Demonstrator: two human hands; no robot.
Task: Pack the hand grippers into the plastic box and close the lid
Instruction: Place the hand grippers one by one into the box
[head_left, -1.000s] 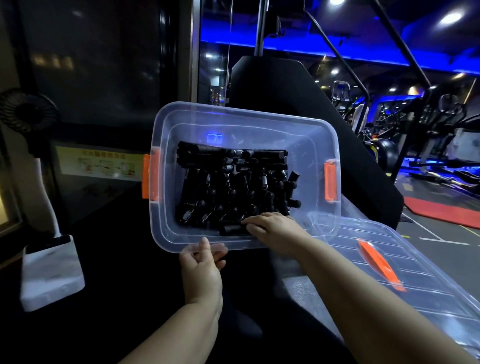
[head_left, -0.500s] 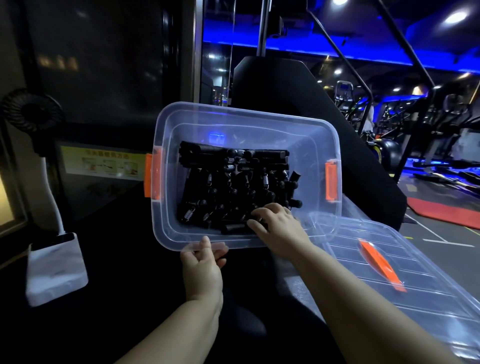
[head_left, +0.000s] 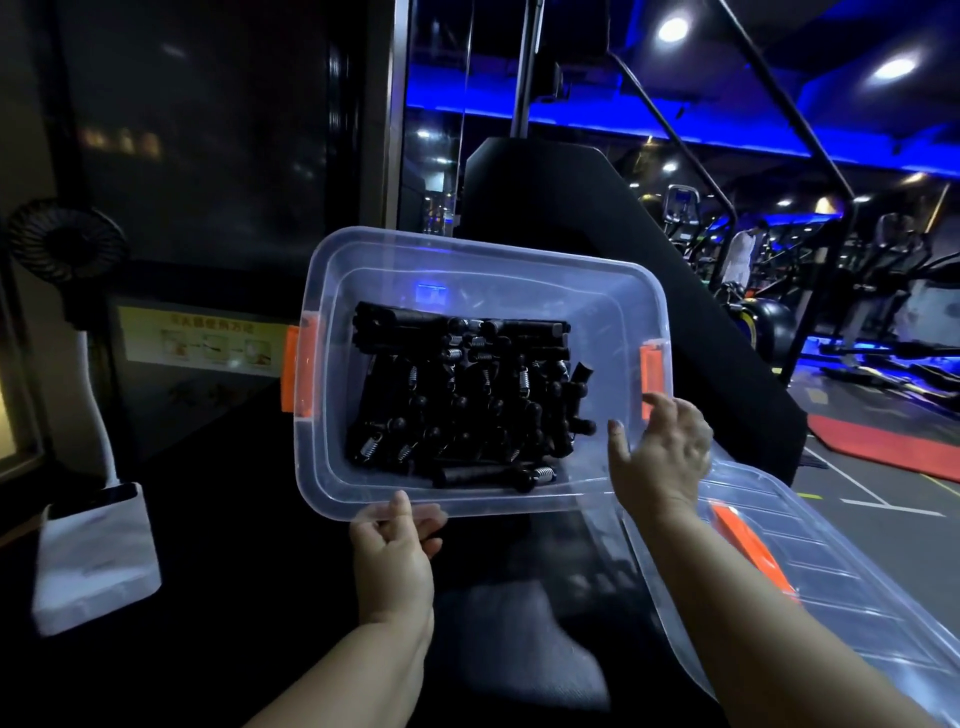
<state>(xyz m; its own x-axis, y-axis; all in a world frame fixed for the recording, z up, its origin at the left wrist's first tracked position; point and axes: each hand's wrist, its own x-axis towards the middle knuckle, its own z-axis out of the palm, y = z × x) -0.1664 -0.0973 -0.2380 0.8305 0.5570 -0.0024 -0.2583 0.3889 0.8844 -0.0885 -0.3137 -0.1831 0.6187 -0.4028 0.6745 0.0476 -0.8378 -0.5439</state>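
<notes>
the clear rectangular plastic box (head_left: 467, 252) sits in the centre of the frame, tipped toward the camera, with its lid off. the black hand grippers with steel coil springs (head_left: 457, 395) lie heaped in its bottom, filling the left and middle and leaving a bare strip along the right wall. the left hand (head_left: 395, 561) pinches the near rim at lower centre, thumb on top and fingers curled under the lip. the right hand (head_left: 665, 457) hovers at the right end of the box with its fingers spread and loose, holding nothing. whether it touches the wall cannot be told.

the flat clear ribbed lid (head_left: 831, 597) lies at the lower right of the frame, just beside the box, with an orange strip (head_left: 748, 551) on it. an orange latch (head_left: 298, 374) stands at the left end of the box and another orange clip (head_left: 652, 374) at the right.

the load probably makes the box heavy, and the thin walls are likely to flex, so a two-handed hold at the short ends under the rim looks safer than the single pinch. the lid seems light, springy and slick, so it is best taken by its long edges.

a yellow instruction label (head_left: 208, 338) at middle left carries small pictures and a line of characters too blurred to read. no brand shows.
</notes>
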